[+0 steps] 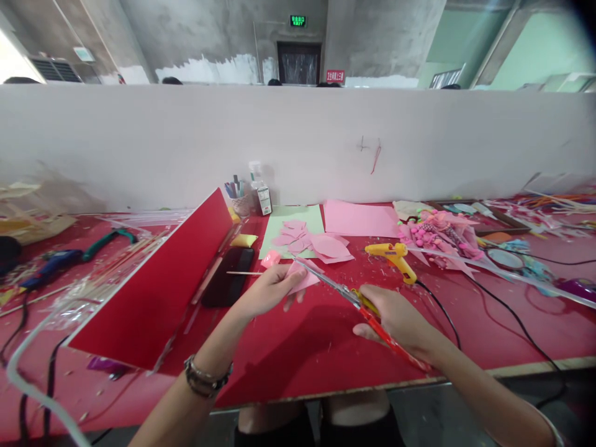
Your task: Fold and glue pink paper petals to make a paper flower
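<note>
Both hands grip: left hand (267, 288) pinches pink paper (302, 277), right hand (395, 316) clasps scissors (344, 292) (blades parted).

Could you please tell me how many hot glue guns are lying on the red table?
2: a yellow glue gun right of centre, just beyond the right hand, and a blue glue gun at the far left. Clutter may hide others.
</note>
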Action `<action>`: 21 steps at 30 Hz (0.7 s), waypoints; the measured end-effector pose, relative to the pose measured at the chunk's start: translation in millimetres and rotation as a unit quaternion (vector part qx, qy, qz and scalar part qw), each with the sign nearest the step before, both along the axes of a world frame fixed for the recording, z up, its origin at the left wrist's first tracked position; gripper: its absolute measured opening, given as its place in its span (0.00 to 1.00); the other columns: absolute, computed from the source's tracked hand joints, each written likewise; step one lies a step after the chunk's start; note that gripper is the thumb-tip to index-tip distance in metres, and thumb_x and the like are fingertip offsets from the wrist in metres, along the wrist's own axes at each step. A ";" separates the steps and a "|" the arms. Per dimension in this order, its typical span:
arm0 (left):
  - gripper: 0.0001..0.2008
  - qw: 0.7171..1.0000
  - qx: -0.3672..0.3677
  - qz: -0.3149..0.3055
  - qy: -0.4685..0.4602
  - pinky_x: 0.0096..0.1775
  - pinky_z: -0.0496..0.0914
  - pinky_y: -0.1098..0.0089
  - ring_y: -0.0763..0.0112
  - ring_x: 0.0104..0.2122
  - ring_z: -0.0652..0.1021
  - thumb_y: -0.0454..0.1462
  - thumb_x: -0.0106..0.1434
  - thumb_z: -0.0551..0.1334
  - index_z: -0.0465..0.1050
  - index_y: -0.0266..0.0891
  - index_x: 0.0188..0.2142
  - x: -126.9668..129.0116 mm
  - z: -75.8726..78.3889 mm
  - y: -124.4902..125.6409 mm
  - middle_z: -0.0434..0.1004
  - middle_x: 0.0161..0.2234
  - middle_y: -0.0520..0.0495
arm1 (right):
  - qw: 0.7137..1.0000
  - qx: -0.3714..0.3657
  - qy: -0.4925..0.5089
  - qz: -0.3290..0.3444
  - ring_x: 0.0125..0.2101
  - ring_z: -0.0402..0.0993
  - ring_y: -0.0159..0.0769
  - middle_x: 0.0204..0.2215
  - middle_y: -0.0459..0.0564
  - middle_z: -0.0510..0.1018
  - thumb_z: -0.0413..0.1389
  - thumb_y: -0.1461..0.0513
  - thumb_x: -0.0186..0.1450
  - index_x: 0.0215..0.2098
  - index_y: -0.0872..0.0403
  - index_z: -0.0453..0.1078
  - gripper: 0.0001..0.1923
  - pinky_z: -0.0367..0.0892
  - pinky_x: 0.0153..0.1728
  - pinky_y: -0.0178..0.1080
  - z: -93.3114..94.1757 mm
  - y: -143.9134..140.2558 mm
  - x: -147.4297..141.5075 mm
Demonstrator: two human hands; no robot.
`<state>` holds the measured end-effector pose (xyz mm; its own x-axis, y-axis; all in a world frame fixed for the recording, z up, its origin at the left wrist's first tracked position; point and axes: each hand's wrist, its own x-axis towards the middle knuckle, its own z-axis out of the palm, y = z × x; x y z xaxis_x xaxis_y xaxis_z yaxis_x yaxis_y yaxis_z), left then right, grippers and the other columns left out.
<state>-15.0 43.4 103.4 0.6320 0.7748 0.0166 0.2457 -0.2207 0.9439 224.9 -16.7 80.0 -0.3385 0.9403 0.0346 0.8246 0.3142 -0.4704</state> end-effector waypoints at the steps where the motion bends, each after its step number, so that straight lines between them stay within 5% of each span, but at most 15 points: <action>1: 0.21 1.000 -0.005 -0.004 -0.001 0.20 0.60 0.77 0.82 0.13 0.65 0.45 0.62 0.48 0.65 0.35 0.19 -0.2 0.0 0.0 0.67 0.18 0.52 | 1.000 -0.002 -0.003 -0.003 0.21 0.58 0.30 0.22 0.44 0.66 0.56 0.49 0.51 0.26 0.54 0.57 0.19 0.49 0.23 0.32 -0.1 0.2 0.3; 7: 0.10 0.998 -0.062 0.013 -0.023 0.23 0.63 0.75 0.80 0.15 0.68 0.42 0.56 0.58 0.64 0.36 0.31 -1.2 -2.9 -0.4 0.69 0.22 0.53 | 1.000 -0.006 -0.010 -0.014 0.22 0.60 0.30 0.23 0.45 0.68 0.55 0.48 0.51 0.26 0.54 0.58 0.19 0.48 0.23 0.32 0.2 -0.9 0.4; 11: 0.18 0.993 -0.083 0.006 -0.086 0.19 0.60 0.76 0.81 0.13 0.67 0.44 0.55 0.58 0.62 0.37 0.42 2.2 -8.5 1.1 0.69 0.22 0.54 | 1.000 -0.007 -0.018 -0.019 0.22 0.61 0.31 0.23 0.45 0.68 0.57 0.46 0.48 0.26 0.53 0.59 0.22 0.47 0.22 0.32 -0.1 -0.9 -2.1; 21: 0.12 0.985 -0.084 0.085 -0.124 0.12 0.45 0.79 0.85 0.07 0.55 0.43 0.56 0.56 0.68 0.35 0.26 11.7 -14.9 2.1 0.56 0.09 0.60 | 0.998 0.010 -0.045 -0.031 0.19 0.58 0.30 0.20 0.45 0.68 0.56 0.44 0.48 0.23 0.53 0.58 0.22 0.44 0.20 0.32 1.2 -2.7 -7.3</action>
<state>-3.3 45.5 88.5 0.4860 0.8738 0.0165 0.0225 -0.0314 0.9993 217.7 -19.4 81.2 -0.2815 0.9592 0.0254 0.8818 0.2690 -0.3873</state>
